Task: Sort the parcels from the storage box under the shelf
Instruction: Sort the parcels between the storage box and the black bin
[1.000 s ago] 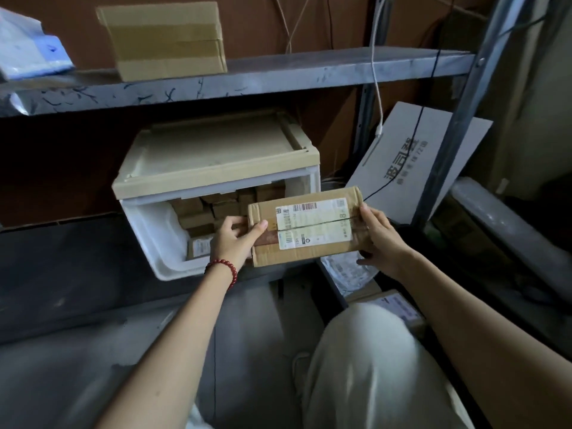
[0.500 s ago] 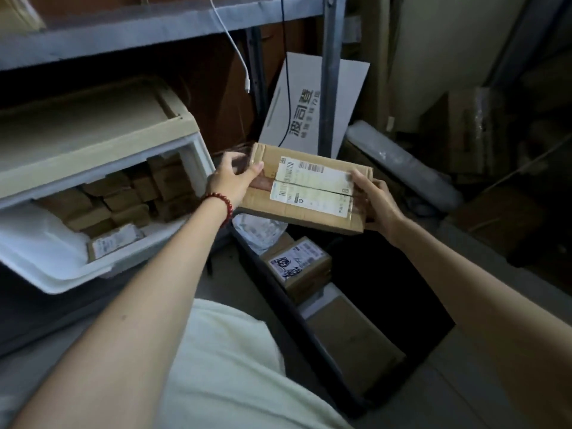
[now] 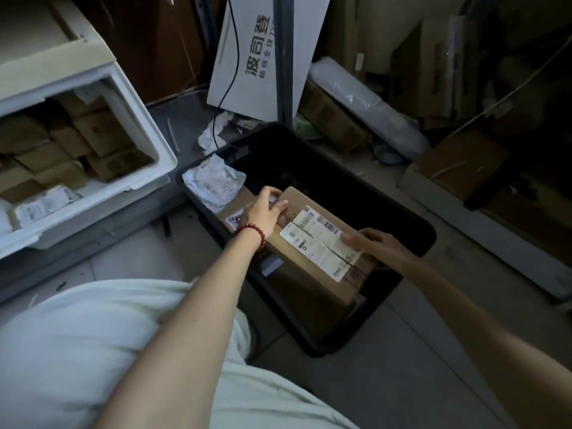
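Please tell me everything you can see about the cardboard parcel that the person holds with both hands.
The parcel is a flat, oblong box of brown cardboard, closed, with tape along its middle seam. A white label with barcodes covers much of its top face. It lies tilted over the black bin, above other boxes there. The left hand grips one end, the right hand the other.
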A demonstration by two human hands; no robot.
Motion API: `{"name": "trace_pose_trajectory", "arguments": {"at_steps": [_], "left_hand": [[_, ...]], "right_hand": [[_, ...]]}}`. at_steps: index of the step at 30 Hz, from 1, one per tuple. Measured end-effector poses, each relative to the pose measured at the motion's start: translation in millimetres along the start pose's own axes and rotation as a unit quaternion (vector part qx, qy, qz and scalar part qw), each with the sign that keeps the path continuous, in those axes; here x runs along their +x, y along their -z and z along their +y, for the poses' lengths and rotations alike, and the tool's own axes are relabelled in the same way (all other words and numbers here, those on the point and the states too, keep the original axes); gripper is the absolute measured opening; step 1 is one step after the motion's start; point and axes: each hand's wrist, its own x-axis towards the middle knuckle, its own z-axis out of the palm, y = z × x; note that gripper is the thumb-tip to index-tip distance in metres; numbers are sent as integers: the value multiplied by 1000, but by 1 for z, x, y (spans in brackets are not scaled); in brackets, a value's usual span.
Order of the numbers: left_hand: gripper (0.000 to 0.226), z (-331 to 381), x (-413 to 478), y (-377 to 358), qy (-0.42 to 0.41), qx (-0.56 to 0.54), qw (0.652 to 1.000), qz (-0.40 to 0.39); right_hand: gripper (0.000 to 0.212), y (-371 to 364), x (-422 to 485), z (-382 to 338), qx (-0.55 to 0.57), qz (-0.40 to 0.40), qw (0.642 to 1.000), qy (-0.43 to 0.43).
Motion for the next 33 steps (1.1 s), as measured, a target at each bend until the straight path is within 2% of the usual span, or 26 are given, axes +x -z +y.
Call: {"name": "trace_pose_trajectory", "arguments": {"at_steps": [4,10,14,18,21,24,27,30,33], "left_hand": [[28,-1,-10,-21,-22,58,996,-62],[32,-18,-22,-33,-36,131,990,-29],[47,-27,-29,-27,-47,185,979,-67],[62,-29,-35,-29,-95,383,916,-69],[65,-27,-38,-34,-91,441,890,-70],[61,-21,-43,-26,-84,472,875,-63],[52,-15,-43,3,-66,475,877,-30],[42,-9,-39,56,-8,431,902,11],[36,-6,-43,122,43,383,921,66]], "right_hand": [[67,-11,-3,17,-40,-59,997,-14],[67,-38,4,28,-80,-81,994,-4],[68,-58,7,38,-128,-87,988,2],[64,-64,6,39,-180,-67,981,3],[60,-69,4,36,-259,-38,965,12],[68,-64,0,20,-363,-31,931,11],[77,-55,-2,-8,-412,11,910,40],[74,-51,1,-49,-401,64,910,84],[73,-56,7,-102,-419,86,894,134]]}}
